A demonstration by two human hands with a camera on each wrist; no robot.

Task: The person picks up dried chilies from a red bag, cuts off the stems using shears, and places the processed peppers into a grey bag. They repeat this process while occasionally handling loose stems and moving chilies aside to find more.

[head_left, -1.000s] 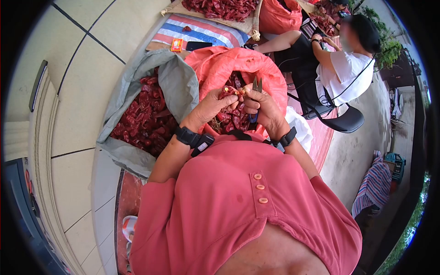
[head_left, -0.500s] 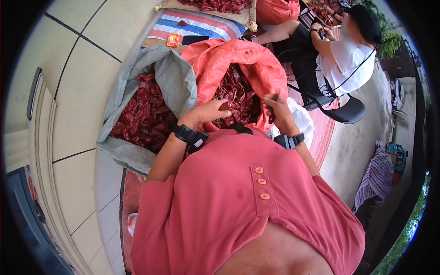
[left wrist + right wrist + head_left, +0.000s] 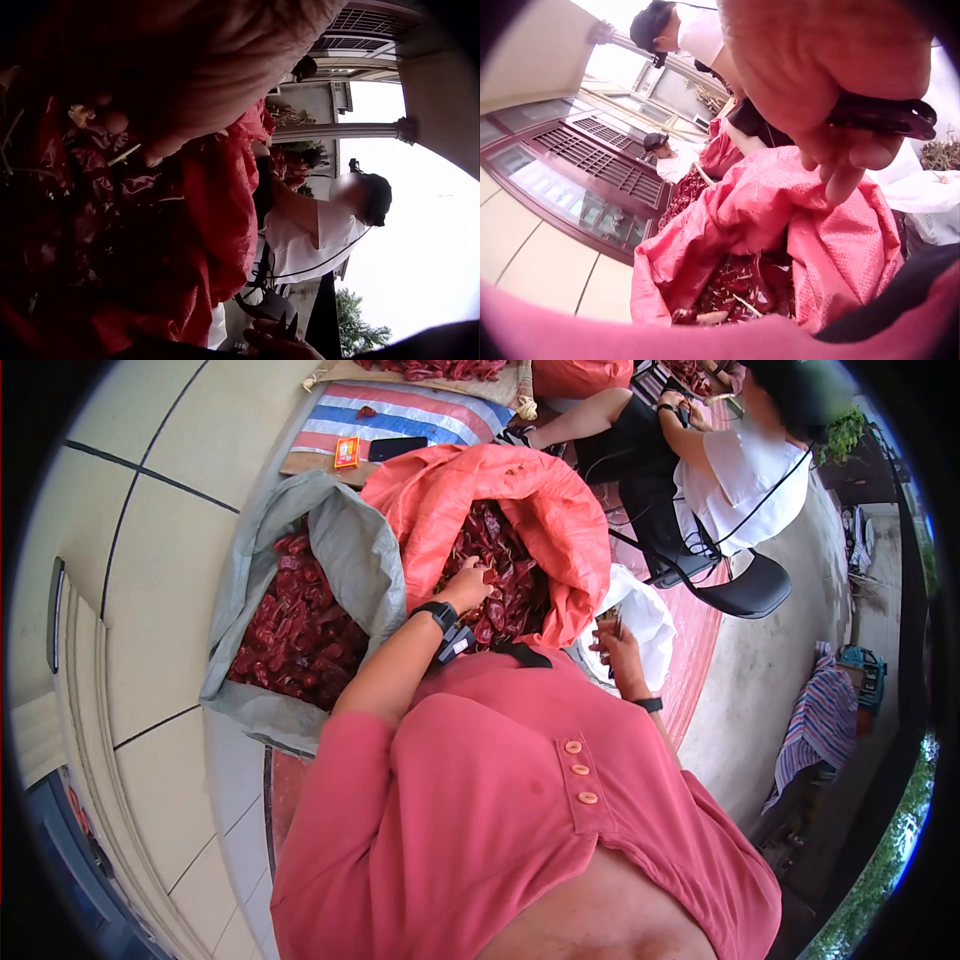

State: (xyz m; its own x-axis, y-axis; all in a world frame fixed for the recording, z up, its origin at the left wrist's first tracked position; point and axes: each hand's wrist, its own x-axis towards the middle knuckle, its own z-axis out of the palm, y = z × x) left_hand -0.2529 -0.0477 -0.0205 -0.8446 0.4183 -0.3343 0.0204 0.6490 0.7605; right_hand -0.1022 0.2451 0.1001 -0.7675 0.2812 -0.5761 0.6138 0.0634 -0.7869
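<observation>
Dried red chili peppers [image 3: 505,540] fill the red sack [image 3: 560,510] in front of me. Over them my left hand [image 3: 466,588] reaches in, its fingertips right at the peppers. In the left wrist view its fingers [image 3: 116,122] and thumb are spread apart, with pepper skins and pale stems just below. My right hand [image 3: 622,650] holds a pair of scissors [image 3: 619,628] to the right, over a white bag [image 3: 650,625]. Seen from the right wrist, the dark scissor handle [image 3: 885,116] lies across the palm under curled fingers.
A grey sack [image 3: 225,645] of peppers stands left of the red one. Beyond are a phone [image 3: 397,448] and a small orange box [image 3: 346,452] on a striped sheet [image 3: 400,410]. A person in white [image 3: 745,485] sits at the upper right. Dry stems [image 3: 941,154] show in the white bag.
The hands were together at a pepper with the scissors, then parted. My left hand has gone down into the red sack; the right has moved right, over the white bag, with the scissors.
</observation>
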